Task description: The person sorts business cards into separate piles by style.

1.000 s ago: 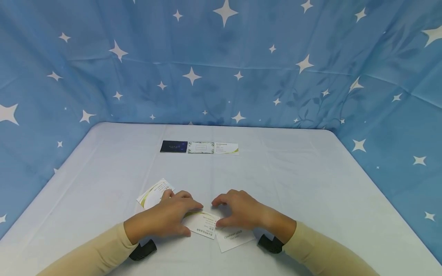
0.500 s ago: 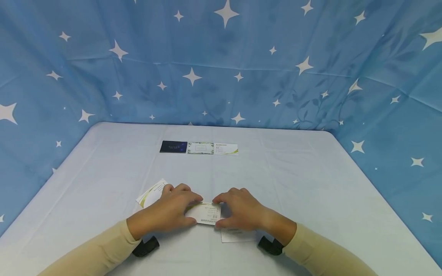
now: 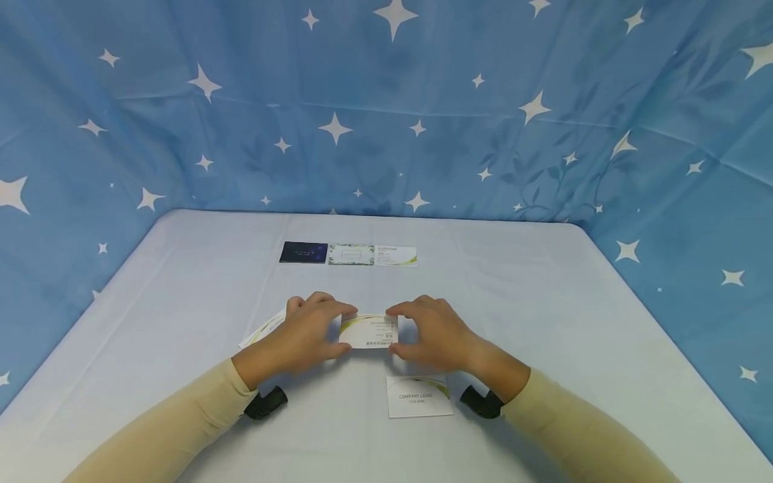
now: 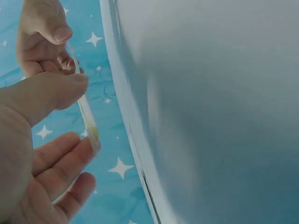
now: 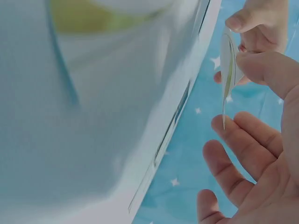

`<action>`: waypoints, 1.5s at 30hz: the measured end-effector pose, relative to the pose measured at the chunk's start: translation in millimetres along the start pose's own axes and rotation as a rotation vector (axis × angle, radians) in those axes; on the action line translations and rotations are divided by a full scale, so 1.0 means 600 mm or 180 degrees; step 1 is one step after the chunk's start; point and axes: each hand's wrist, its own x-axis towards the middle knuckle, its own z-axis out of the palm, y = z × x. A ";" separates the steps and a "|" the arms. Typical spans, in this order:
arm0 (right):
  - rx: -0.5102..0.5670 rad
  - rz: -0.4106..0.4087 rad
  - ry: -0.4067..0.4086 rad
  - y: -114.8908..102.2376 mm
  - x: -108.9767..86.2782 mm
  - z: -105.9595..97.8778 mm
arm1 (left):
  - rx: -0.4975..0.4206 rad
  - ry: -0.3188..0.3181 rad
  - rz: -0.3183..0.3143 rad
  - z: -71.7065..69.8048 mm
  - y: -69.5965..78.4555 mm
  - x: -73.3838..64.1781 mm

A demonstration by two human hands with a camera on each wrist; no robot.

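Note:
Both hands hold a white business card [image 3: 370, 333] with a green-gold curve and upside-down print, lifted above the table. My left hand [image 3: 306, 335] pinches its left end between thumb and fingers; my right hand [image 3: 436, 335] pinches the right end likewise. In the left wrist view the card [image 4: 87, 114] shows almost edge-on, slightly bowed. The right wrist view also has the card [image 5: 229, 70] nearly edge-on between thumb and fingertips. On the table below the right hand lies a white card reading COMPANY LOGO [image 3: 419, 397]. More white cards [image 3: 266, 329] lie partly hidden behind the left hand.
Toward the far side of the white-covered table [image 3: 513, 288], a dark blue card [image 3: 304, 253], a leaf-bordered card [image 3: 351, 254] and a white card with a gold curve [image 3: 395, 256] lie side by side in a row. A blue star-patterned curtain [image 3: 386, 161] surrounds the table.
The card between the hands has been straightened, raised and carried away from the body, both hands moving with it. The COMPANY LOGO card has been uncovered and lies straighter than before.

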 end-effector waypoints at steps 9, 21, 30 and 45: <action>-0.0043 0.0144 0.0337 0.042 0.023 -0.003 | 0.0035 -0.0026 -0.0074 -0.002 -0.012 0.056; -0.0354 0.0608 0.0236 0.108 0.095 -0.040 | 0.0252 -0.0262 -0.0273 -0.014 -0.028 0.195; 0.0009 0.0970 0.0139 0.149 0.141 -0.043 | 0.0271 -0.0317 -0.0438 0.003 -0.046 0.258; 0.0345 0.1388 -0.0205 0.184 0.190 -0.014 | 0.0273 -0.0518 -0.0705 0.028 -0.067 0.292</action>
